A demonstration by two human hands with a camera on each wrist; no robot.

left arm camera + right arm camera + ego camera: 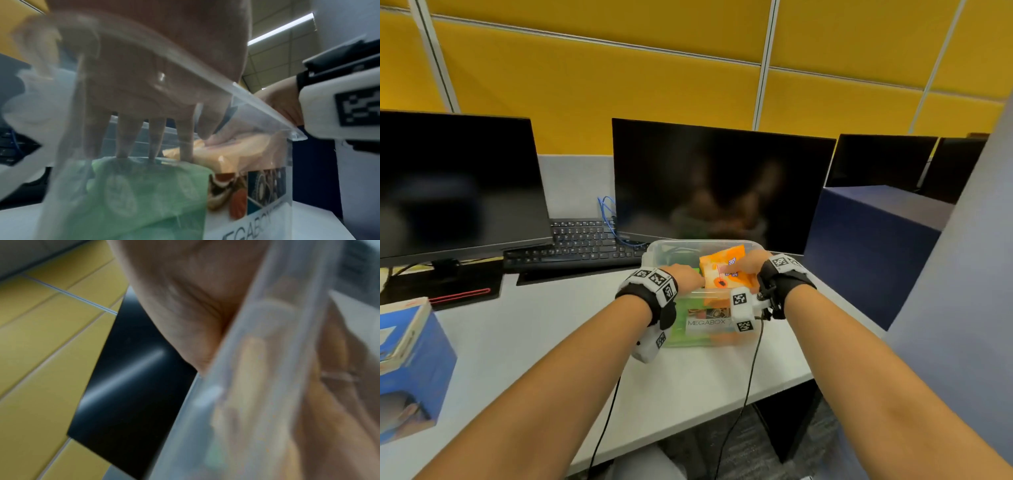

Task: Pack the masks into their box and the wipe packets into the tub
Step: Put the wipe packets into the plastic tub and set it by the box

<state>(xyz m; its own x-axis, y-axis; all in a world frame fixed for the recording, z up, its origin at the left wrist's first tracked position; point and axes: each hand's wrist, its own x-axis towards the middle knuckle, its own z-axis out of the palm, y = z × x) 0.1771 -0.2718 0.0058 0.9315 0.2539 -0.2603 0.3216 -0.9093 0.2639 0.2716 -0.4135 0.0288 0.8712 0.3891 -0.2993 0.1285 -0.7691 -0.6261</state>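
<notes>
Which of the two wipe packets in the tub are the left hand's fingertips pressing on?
The green packet, at the tub's left end: the left hand's straight fingers press its top. The orange packet lies under the right hand instead.

Both bare forearms reach from the frame's lower corners toward center in the head view, wrists strapped with marker-tagged bands. The left hand (686,277) points straight fingers (186,142) downward; the right hand (748,265) lies apparently flat, fingers extended leftward.

Left hand (156,91) fingers (186,146) press green wipe packet (148,194) inside clear tub (267,112)
</notes>
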